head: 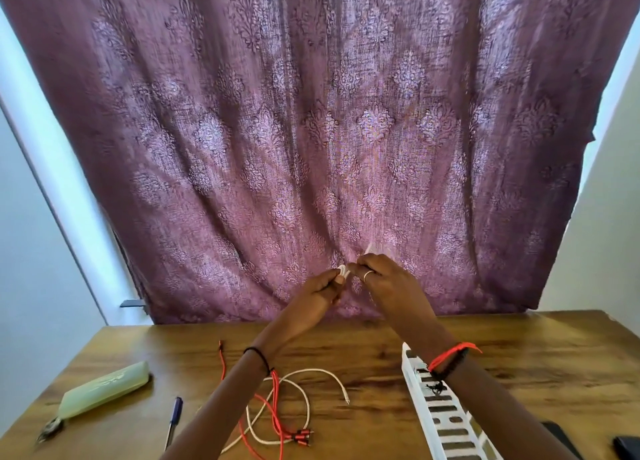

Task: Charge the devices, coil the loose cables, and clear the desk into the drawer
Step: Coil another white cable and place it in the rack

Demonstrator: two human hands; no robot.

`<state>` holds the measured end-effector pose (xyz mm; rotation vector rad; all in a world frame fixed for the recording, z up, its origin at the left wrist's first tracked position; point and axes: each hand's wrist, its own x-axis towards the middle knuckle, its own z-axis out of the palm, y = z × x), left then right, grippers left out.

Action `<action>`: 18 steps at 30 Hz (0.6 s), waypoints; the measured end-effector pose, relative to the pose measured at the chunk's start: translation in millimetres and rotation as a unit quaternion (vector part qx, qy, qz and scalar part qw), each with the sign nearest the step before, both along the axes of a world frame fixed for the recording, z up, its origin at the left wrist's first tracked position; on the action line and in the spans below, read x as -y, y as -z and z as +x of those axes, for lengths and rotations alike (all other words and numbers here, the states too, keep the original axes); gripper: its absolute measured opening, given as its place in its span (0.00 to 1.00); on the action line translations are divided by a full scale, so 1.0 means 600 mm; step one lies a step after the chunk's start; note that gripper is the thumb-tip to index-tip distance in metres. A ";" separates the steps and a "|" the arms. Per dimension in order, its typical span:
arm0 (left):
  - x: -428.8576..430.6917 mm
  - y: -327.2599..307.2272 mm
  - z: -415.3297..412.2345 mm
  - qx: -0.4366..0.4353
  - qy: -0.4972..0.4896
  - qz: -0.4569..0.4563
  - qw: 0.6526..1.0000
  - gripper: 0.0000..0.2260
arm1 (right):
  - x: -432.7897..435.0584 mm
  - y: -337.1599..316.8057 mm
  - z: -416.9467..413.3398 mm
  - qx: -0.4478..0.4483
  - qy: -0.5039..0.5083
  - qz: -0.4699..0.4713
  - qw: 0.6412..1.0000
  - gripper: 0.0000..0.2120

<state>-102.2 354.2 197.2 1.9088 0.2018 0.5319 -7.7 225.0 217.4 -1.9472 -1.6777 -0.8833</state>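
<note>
Case (104, 394) left on desk (346, 338); pen (174, 421) beside; cables (277, 407) centre; power strip (440, 414) right.

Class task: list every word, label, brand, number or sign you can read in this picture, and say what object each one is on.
None can be read.
Pale green case: a faint whitish mark on top, too blurred to read.
White power strip: dark socket slots only, no legible print.
Blue pen: too small to tell.
Purple curtain: ornamental pattern, no text.

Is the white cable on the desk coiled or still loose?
Loose: the white cable sprawls in open loops on the desk, tangled with the red cable, one plug end free.
</note>
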 end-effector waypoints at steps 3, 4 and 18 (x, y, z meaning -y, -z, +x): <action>0.001 -0.005 -0.005 -0.005 0.021 -0.024 0.999 0.08 | 0.000 0.013 0.005 -0.034 -0.018 -0.009 0.999 0.27; 0.003 -0.006 -0.007 -0.008 0.022 -0.041 0.999 0.09 | -0.002 0.020 0.008 -0.044 -0.023 -0.013 0.999 0.28; 0.005 -0.010 -0.020 0.046 0.043 -0.389 0.919 0.17 | -0.049 0.073 -0.021 -0.362 -0.094 0.078 0.924 0.26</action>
